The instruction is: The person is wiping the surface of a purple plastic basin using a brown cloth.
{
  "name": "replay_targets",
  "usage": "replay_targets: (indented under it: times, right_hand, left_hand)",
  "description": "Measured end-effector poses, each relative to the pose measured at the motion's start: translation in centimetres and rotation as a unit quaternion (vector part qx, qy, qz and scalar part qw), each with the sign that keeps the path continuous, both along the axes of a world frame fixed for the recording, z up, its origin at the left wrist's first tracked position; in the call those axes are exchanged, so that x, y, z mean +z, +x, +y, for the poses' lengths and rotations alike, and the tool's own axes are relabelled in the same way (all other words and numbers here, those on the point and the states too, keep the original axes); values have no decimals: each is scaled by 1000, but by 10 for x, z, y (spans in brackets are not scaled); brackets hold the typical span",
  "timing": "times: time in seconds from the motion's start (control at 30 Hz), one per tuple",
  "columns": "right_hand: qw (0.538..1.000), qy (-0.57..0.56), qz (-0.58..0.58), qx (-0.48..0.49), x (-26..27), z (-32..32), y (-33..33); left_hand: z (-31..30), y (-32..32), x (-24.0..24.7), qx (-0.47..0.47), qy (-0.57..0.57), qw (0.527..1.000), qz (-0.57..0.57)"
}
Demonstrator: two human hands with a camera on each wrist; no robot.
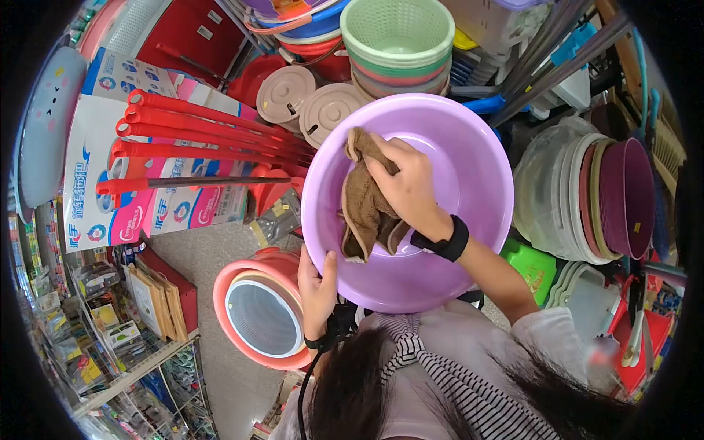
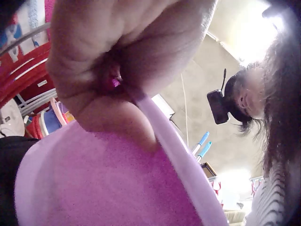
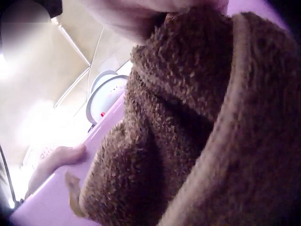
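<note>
A large purple plastic basin (image 1: 473, 161) is held up in front of the person, its inside facing the head camera. At its lower left rim the left hand (image 1: 317, 290) grips the edge, thumb on the inner side. In the left wrist view, the fingers (image 2: 113, 113) curl round the pale rim (image 2: 178, 150). The right hand (image 1: 407, 183) holds a brown fuzzy cloth (image 1: 359, 198) with light edging against the basin's inner left wall. Close up in the right wrist view, the cloth (image 3: 160, 141) hangs in folds below the right hand (image 3: 136, 19), whose fingertips are mostly hidden.
Red-handled tools (image 1: 213, 132) lean over printed boxes (image 1: 103, 161) at left. Stacked green baskets (image 1: 396, 33) stand behind the basin, and nested tubs (image 1: 623, 198) at right. An orange-rimmed bucket (image 1: 224, 323) sits on the floor beside a shelf of small packaged goods (image 1: 103, 315).
</note>
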State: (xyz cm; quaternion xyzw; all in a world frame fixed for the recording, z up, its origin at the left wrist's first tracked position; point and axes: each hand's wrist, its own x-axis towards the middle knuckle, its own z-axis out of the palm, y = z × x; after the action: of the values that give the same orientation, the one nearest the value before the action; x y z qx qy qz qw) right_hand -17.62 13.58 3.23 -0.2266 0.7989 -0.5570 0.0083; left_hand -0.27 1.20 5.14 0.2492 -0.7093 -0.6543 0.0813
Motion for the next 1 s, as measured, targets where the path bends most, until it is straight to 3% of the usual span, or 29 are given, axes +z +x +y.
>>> replay_targets:
  times: [0.07,0.13,0.2,0.27,0.3,0.4,0.67,0.87,1.0]
  right_hand:
    - [999,-11,-9,-40,6,-2,1]
    - [997,8,10,72,0,-5,20]
    - [992,45,52,107,-2,-3,37]
    - [959,172,140,176,2,3,41]
    - [949,167,221,152,-4,3,35]
    - [918,235,298,113,-11,4,10]
    - [878,348,325,52,-46,10,-29]
    - [854,413,316,32,-41,29,-41]
    - [852,461,246,38,-33,42,-46]
  left_hand:
    - [0,-3,0,-1,3,1000,-7]
    - [1,-8,0,-18,-37,999,18]
    - [1,-11,4,-7,-27,1000,6]
    - [-1,-12,4,4,-18,1000,-5]
    - [-1,-10,2,-9,-23,1000,-6]
    - [2,-5,5,-27,-24,999,-16]
    - [4,-2,-2,-18,-15,999,-36]
    - [8,-2,-2,11,0,1000,-3]
    - [7,-1,-3,8,18,1000,-7]
